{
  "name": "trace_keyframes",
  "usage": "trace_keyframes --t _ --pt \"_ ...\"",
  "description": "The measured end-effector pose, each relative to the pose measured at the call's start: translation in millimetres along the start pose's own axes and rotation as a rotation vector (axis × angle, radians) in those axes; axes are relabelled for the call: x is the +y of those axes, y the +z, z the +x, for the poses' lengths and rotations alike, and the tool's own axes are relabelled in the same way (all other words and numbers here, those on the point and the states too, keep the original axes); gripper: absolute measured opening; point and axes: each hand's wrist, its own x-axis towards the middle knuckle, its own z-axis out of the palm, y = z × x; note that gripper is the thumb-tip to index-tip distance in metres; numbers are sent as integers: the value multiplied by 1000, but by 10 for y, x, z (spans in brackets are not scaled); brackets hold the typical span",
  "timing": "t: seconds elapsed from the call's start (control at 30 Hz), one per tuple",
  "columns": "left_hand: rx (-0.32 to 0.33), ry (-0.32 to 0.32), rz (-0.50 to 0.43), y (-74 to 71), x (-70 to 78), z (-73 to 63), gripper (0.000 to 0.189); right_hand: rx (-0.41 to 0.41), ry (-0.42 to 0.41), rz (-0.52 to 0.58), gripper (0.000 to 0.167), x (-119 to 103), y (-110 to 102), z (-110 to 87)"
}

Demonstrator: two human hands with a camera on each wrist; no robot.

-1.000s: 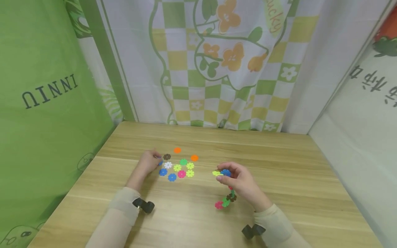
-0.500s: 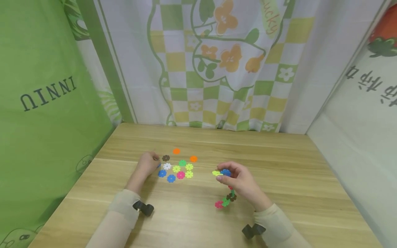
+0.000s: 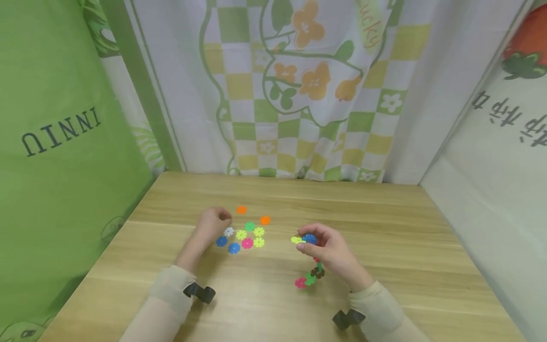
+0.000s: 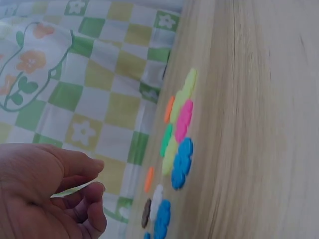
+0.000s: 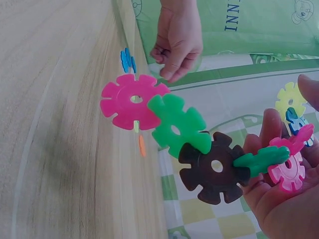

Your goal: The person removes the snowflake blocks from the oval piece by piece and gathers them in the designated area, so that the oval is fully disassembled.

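My right hand holds a chain of interlocking snowflake discs, its thumb and fingers around the yellow disc and blue disc. From there the chain hangs in the right wrist view through pink and green pieces to a brown disc, a green disc and a pink disc. Over the left side of the loose discs is my left hand. Its fingers are loosely bent, and the left wrist view shows a gap between thumb and fingers with nothing in it. Beneath it lies a loose brown disc, hidden in the head view.
Loose discs lie flat on the wooden table: white, pink, green, two orange, several yellow and several blue. A checked curtain stands behind the table, with cloth walls at both sides.
My left hand has shifted right, from beside the blue disc at the left to above the brown one. The right hand and its chain stay nearly still. The head view has tilted slightly.
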Motion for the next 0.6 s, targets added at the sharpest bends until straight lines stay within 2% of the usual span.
trace_keyframes --t 0.27,0.47,0.6 --pt "-11 105 -54 87 280 -102 17 -8 -24 5 34 6 -6 6" --pt "-53 180 -120 126 552 -200 19 -7 -31 16 32 -4 -14 4" --pt "-82 225 -150 152 739 -254 14 -4 -26 22 33 -14 -18 -5"
